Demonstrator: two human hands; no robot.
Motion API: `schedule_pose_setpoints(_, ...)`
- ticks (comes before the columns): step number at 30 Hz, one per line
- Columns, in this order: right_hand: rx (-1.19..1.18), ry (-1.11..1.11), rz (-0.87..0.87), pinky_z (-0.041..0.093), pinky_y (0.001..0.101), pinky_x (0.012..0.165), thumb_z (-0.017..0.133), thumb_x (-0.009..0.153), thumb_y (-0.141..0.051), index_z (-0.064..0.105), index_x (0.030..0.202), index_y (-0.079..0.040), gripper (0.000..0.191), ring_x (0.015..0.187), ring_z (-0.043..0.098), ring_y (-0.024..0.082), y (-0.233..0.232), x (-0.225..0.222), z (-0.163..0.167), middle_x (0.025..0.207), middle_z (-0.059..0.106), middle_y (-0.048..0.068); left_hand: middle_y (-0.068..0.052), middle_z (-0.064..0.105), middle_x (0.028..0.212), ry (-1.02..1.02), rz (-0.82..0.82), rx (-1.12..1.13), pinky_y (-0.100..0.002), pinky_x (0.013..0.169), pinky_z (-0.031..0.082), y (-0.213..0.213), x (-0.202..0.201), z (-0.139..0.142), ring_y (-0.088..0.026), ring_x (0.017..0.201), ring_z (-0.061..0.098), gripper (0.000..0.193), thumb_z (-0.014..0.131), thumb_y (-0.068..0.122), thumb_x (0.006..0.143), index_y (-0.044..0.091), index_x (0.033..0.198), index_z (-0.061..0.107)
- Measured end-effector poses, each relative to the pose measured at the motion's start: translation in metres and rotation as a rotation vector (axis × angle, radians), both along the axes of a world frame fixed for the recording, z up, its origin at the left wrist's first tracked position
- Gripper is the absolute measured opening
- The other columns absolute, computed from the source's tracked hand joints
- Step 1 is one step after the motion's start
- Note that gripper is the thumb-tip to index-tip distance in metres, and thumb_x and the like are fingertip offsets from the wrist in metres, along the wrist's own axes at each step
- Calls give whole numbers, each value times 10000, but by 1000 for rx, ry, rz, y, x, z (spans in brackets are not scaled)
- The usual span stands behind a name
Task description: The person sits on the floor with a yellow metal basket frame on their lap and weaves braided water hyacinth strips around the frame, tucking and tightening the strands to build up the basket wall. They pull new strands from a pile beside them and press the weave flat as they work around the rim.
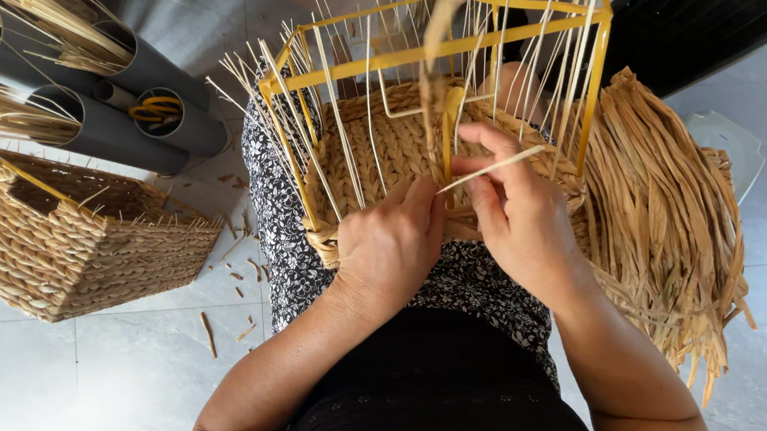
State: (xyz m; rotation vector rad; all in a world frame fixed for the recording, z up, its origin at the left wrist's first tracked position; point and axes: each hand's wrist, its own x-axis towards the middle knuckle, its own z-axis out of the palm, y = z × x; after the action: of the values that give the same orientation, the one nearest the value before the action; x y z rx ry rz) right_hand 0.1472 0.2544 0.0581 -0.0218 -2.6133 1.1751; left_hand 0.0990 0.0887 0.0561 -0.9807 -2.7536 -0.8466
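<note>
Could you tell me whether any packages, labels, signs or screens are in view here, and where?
None in view: only an unfinished basket on a yellow frame under both hands, a finished basket on the floor at left, grey tubes holding stalks, and a bundle of fibre at right.

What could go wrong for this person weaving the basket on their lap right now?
The thin upright sticks fan out loosely around the half-woven basket, close to the left hand and right hand; one might poke a finger or snap. The strip pinched in the right hand looks thin and could split if pulled hard. The loose straw bundle beside the lap may slide to the floor.
</note>
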Motion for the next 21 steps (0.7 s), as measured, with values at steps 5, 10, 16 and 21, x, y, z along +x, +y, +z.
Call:
schedule_pose_setpoints(5,12,-102,80,655,308,670,551,1010,8,275,1579,-81,639,910,771,277,6,-13,2,1266,696,212,-17,658,719,-32,-71,-114,-353,398,531,2,-10,2,-187,520,682,199,649,237,999,84,872,639)
schedule_pose_setpoints(10,-38,-24,70,629,317,657,546,1010,-5,193,1603,-112,699,1002,738,335,5,-11,5,1353,664,221,-31,659,747,-116,-79,-91,-404,464,565,0,-12,11,-252,569,707,130,643,224,976,108,923,672)
schedule_pose_setpoints(16,114,25,14,632,297,628,654,1015,-53,73,1628,-109,846,876,760,253,2,-10,12,1265,707,219,-49,665,767,-135,-84,-17,-442,520,573,-2,-9,16,-297,616,711,103,640,192,961,102,928,679)
schedule_pose_setpoints(21,-179,-278,-65,553,268,381,673,945,-38,53,1614,-145,918,532,681,154,9,-25,11,1068,765,140,-54,687,798,-164,-98,-46,-439,541,584,-3,-13,17,-291,645,725,112,634,195,965,102,946,693)
